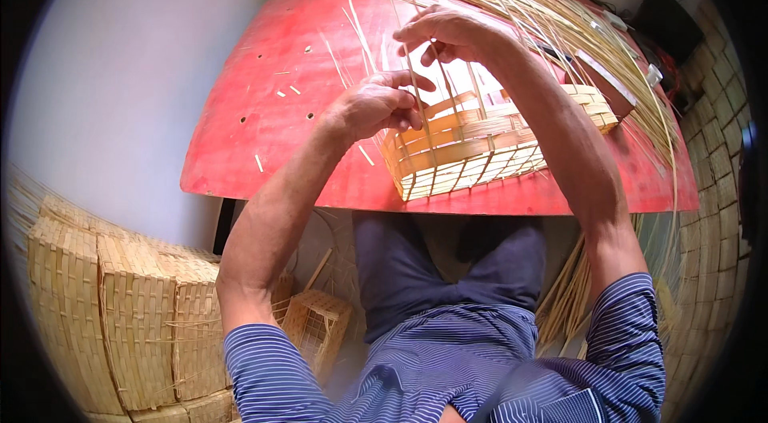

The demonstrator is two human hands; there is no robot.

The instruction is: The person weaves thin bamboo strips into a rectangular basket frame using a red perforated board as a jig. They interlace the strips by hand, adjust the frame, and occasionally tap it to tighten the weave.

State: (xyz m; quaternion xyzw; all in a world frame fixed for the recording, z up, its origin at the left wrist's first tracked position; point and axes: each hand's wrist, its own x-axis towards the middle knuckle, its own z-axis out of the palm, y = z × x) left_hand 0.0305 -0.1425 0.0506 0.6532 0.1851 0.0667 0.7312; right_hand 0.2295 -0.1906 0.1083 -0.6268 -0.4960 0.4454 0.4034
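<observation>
A: A red bench point(232, 159) is standing beside a pale wall point(144, 63). What is it carrying?

B: A part-woven basket point(472, 149) is resting at the front edge, right of the middle, with upright strips point(478, 91) rising from its sides. Loose strips point(512, 0) are lying along the far edge and curving toward the right edge.

A: How are the hands posing?

B: The left hand point(388, 105) is hovering by the basket's left end, its fingers bending narrowly beside an upright strip. The right hand point(444, 32) is hanging higher, toward the far edge, its fingers curling among the strips.

A: Is either one gripping?

B: I cannot tell; the view is not settling it.

A: And off the bench?

B: Stacked baskets point(132, 311) are standing below the front left corner.
</observation>
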